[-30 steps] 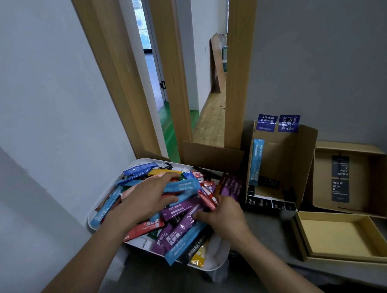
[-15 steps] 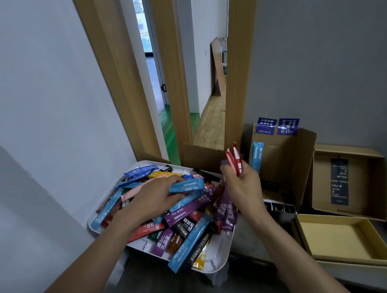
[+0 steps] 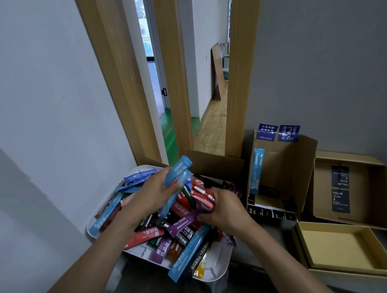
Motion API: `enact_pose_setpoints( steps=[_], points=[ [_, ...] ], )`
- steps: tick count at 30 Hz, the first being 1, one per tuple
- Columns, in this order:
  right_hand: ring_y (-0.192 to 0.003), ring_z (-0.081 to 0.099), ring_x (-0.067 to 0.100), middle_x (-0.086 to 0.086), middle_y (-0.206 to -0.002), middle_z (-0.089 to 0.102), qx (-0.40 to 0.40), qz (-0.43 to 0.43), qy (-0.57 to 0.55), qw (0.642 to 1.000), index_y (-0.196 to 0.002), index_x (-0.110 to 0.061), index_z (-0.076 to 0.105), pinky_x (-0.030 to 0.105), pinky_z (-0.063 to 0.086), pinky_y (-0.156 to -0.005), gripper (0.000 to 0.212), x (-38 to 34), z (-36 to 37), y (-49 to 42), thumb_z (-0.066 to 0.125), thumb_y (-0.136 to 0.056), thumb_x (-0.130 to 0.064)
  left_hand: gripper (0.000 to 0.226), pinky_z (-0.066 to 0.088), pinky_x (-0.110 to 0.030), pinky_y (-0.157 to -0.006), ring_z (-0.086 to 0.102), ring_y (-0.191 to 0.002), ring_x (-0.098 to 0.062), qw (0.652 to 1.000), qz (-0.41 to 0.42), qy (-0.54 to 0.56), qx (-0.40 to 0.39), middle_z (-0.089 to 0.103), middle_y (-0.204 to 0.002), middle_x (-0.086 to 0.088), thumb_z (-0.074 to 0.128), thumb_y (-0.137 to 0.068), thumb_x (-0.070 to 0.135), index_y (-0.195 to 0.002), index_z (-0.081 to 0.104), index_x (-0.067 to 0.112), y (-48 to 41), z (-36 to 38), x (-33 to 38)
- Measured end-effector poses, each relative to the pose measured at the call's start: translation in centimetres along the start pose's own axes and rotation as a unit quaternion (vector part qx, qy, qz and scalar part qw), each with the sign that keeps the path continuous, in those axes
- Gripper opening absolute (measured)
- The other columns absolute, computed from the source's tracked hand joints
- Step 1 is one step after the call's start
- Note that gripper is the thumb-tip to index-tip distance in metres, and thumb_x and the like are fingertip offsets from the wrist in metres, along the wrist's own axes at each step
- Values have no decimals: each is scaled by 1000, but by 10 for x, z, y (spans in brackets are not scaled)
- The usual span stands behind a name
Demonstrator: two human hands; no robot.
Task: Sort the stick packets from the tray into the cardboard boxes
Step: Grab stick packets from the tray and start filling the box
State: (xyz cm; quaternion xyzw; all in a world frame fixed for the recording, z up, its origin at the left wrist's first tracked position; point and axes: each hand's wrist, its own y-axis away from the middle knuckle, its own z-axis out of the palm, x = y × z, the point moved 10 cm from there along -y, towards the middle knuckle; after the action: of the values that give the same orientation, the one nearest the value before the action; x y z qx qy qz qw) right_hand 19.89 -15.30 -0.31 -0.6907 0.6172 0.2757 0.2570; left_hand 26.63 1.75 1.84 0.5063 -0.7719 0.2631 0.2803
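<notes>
Gripping blue packets (image 3: 178, 173) upright in my left hand (image 3: 154, 195) above the tray (image 3: 217, 275), I curl my right hand (image 3: 226, 212) around red packets (image 3: 202, 195) just beside it, hands apart.

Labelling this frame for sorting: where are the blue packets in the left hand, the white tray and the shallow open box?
blue packets (image 3: 178, 170), head view, upper end above the fingers
white tray (image 3: 221, 268), head view, bare near-right corner
shallow open box (image 3: 337, 245), head view, bare inner floor
</notes>
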Motion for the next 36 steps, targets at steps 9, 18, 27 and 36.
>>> enact_pose_setpoints(
  steps=[9,18,27,36],
  points=[
    [-97,71,8,-7,-108,77,34,-37,28,998,-109,-26,70,31,58,-85,37,-14,-10,-7,86,-77,-36,13,58,-40,-75,68,-80,-28,952,-61,243,175,69,-88,-6,52,-106,28,-97,61,25,12,-50,8],
    [-78,73,3,-7,-90,73,189,2,-199,962,-92,-35,66,22,60,-66,29,-13,-70,54,88,-76,-24,52,41,-31,-49,45,-45,-19,933,-40,337,123,51,-55,-14,93,-70,34,-84,63,-6,21,-10,72],
    [-94,74,6,-7,-105,74,315,124,-286,896,-119,-30,62,28,62,-79,36,66,-123,92,78,-88,-29,10,44,-33,-50,52,-51,-17,949,-2,304,84,57,-57,-4,83,-84,30,-75,77,28,-12,47,139],
    [-113,69,25,9,-122,68,331,286,-107,893,-123,-13,58,38,60,-93,26,118,-127,23,66,-98,-17,20,46,-40,-65,54,-60,-26,879,-155,444,76,59,-66,-14,61,-97,12,-105,60,-6,-10,72,97]
  ],
)
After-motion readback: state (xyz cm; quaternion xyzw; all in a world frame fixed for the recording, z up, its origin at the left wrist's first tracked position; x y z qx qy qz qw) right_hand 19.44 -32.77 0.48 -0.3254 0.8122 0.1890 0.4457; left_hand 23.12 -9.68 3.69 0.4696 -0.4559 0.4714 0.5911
